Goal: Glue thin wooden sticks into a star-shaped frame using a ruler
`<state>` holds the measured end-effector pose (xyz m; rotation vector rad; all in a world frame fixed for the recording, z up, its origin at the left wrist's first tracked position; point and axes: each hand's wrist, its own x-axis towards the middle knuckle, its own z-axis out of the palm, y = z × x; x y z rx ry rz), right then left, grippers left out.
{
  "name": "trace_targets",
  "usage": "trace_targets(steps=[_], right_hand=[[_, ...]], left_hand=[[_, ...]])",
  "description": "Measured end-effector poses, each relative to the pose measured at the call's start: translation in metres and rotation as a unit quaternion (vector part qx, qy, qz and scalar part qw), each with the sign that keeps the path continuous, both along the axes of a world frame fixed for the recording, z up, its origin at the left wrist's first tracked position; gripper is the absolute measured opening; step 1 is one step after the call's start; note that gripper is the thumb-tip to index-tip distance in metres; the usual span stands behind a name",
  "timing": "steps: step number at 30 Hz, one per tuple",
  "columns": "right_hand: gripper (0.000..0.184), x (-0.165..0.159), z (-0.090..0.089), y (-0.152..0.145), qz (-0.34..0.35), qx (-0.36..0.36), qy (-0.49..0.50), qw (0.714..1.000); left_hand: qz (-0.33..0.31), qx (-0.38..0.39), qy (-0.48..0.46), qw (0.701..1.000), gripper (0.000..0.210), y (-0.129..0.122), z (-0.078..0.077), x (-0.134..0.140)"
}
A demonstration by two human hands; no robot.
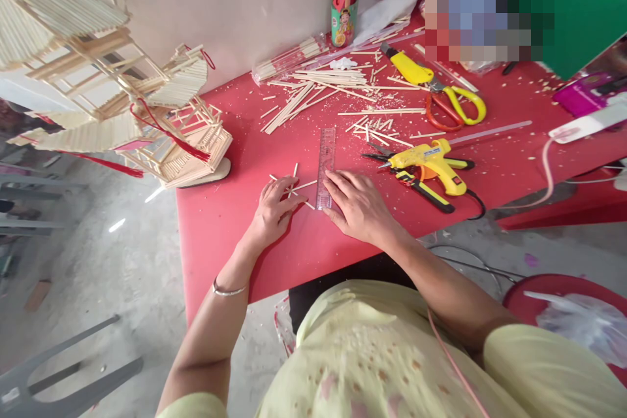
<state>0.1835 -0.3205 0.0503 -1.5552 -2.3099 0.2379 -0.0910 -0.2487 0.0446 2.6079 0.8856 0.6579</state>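
Thin wooden sticks [306,185] cross one another in a star shape on the red table. My left hand [274,209] is closed on them from the left, its fingers bent over the crossing. A clear plastic ruler [326,150] lies just to the right, pointing away from me. With thumb and fingertips on its near half, my right hand [360,206] holds the ruler against the tabletop. A small gap separates the stick ends from the ruler's left edge.
A wooden stick pavilion model [181,137] with red tassels stands at the left. Loose sticks [304,95] lie beyond the ruler. On the right are a yellow glue gun [426,160], pliers [431,196], scissors [455,104] and a yellow utility knife [406,67]. A pen cup [343,23] stands behind.
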Motion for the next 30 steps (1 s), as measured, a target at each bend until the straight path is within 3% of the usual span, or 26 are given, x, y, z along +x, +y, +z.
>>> trace_targets(steps=[30], right_hand=[[0.061, 0.0000, 0.0017, -0.0002, 0.000, -0.004, -0.010, 1.000]], left_hand=[[-0.007, 0.001, -0.009, 1.000, 0.033, -0.0006, 0.0013, 0.0013]])
